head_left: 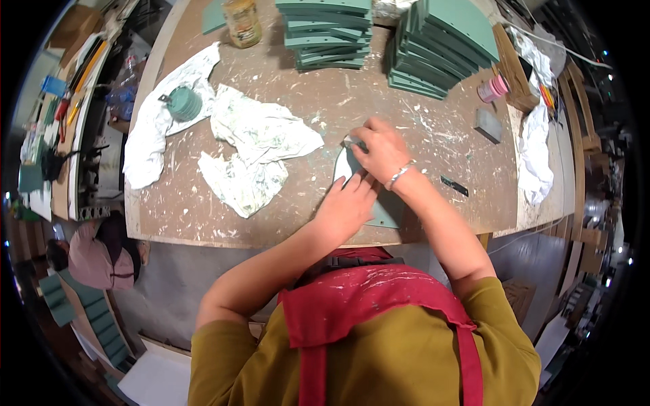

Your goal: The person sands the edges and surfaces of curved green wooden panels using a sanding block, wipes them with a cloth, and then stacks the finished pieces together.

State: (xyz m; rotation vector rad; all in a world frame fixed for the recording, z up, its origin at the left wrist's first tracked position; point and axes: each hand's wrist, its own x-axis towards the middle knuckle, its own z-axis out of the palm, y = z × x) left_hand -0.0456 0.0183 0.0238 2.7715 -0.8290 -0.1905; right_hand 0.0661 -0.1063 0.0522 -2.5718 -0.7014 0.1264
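Note:
A green flat panel (387, 211) with small holes lies on the worktable near its front edge, partly covered by my hands. My left hand (344, 211) rests on it with the fingers stretched out. Farther up, my right hand (382, 152) is closed, fingers bent down round a small object whose kind is hidden by them. A pale, curved patch (343, 164) shows just left of the fingers; I cannot tell whether it is cloth or the panel's glare. To the right of my right forearm lies a small dark flat piece (454, 186).
Left of my hands lie crumpled white cloths (261, 128), with a green tin (184, 103) on one. Stacks of green panels (328, 34) stand at the back, beside a stained jar (242, 24). A pink container (493, 88) and grey block (487, 126) sit right. Another person (101, 257) is at the left.

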